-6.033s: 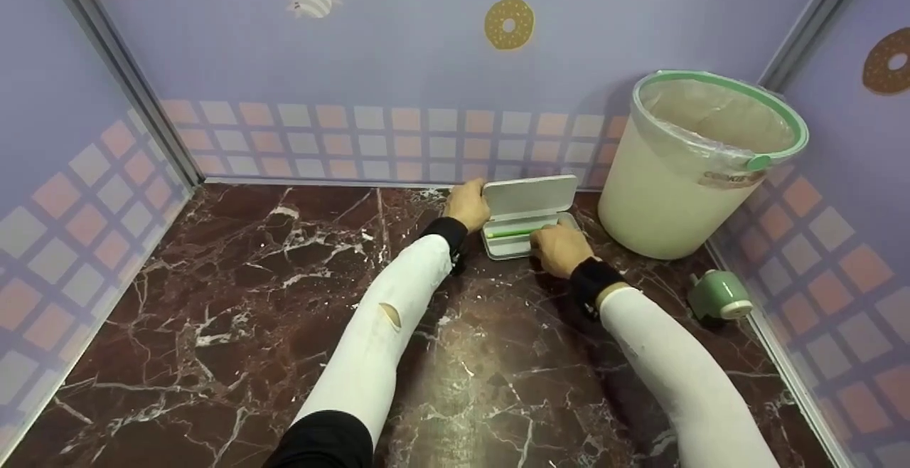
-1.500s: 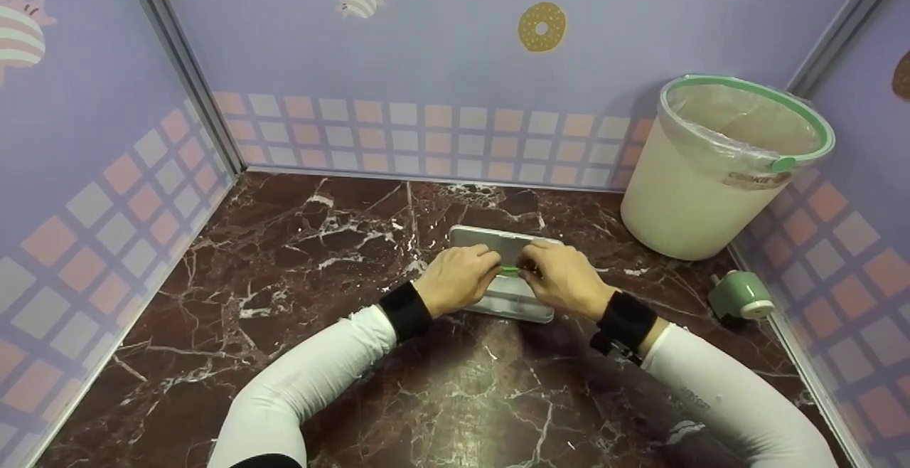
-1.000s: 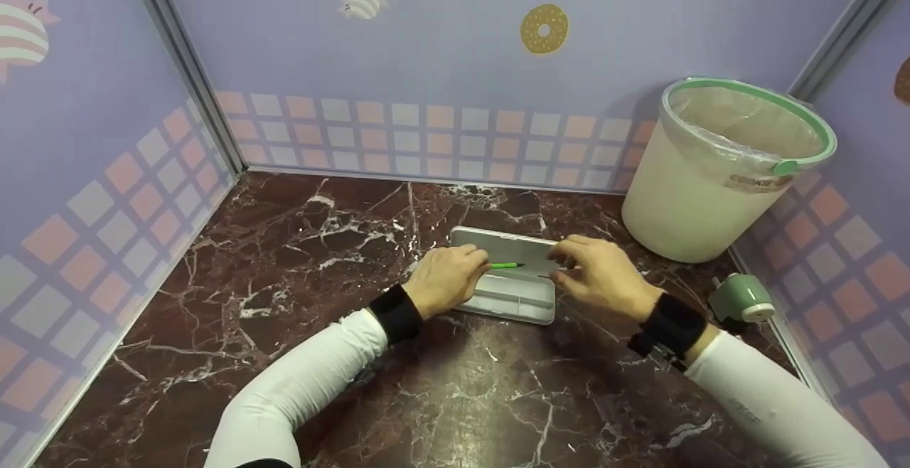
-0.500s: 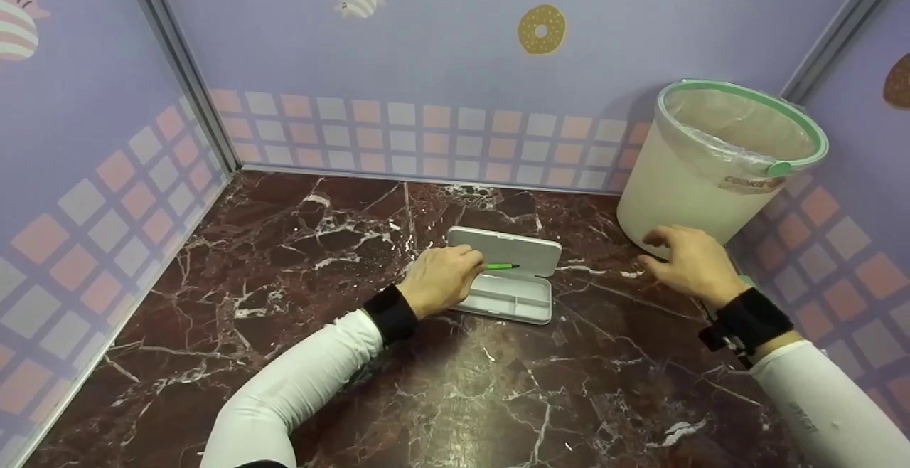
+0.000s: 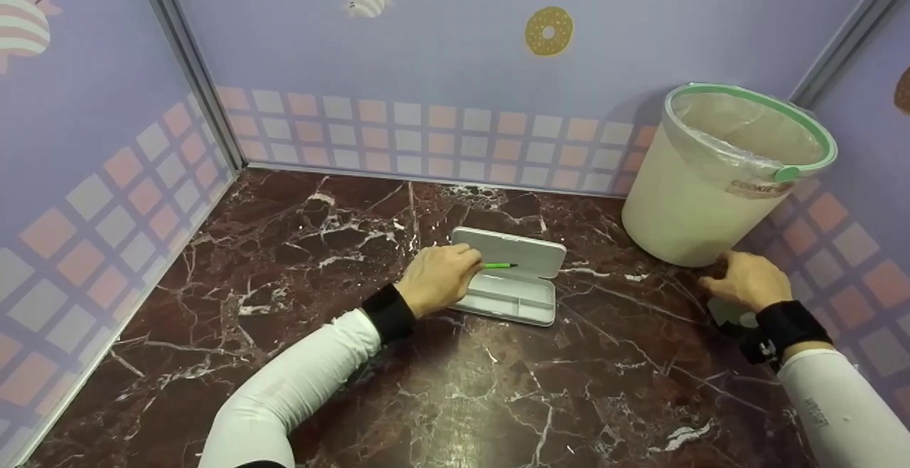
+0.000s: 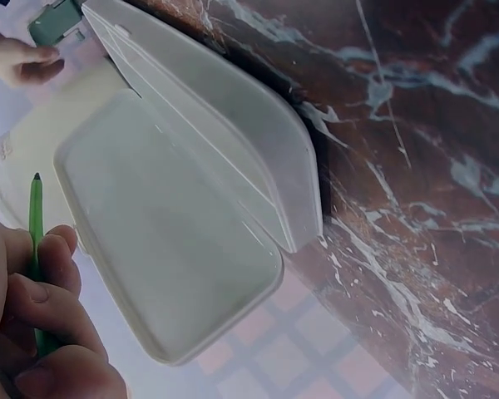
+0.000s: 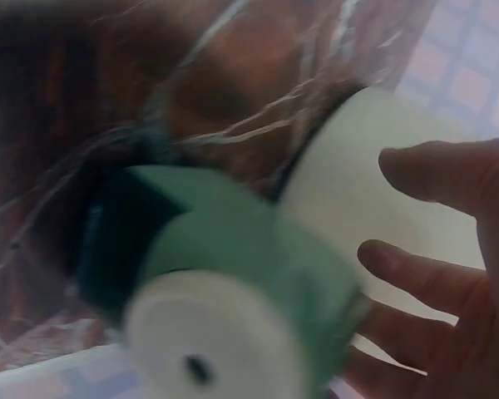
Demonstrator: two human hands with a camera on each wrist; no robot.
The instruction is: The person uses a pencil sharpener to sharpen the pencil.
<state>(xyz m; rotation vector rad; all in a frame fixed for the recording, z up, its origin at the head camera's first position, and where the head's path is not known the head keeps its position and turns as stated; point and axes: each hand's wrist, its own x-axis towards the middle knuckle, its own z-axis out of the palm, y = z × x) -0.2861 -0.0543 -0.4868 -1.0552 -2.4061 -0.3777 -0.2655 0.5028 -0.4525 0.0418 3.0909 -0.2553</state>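
Note:
My left hand pinches a green pencil above the pencil case. In the left wrist view the pencil's dark tip points away from the curled fingers. The pale case stands with its lid up, and divided compartments show inside. Over at the right, my right hand is at a green pencil sharpener, partly covering it. In the right wrist view the fingers are spread beside the blurred sharpener, whose cream round face has a dark hole. Contact is unclear.
A cream bin with a green rim and a clear liner stands at the back right, close to the right hand. Patterned panels border the dark marbled surface at the back and both sides.
The case was brought forward from the back wall, and the pencil was lifted from it. Lately my right hand released the pencil and moved right to the sharpener; the left hand stayed almost still.

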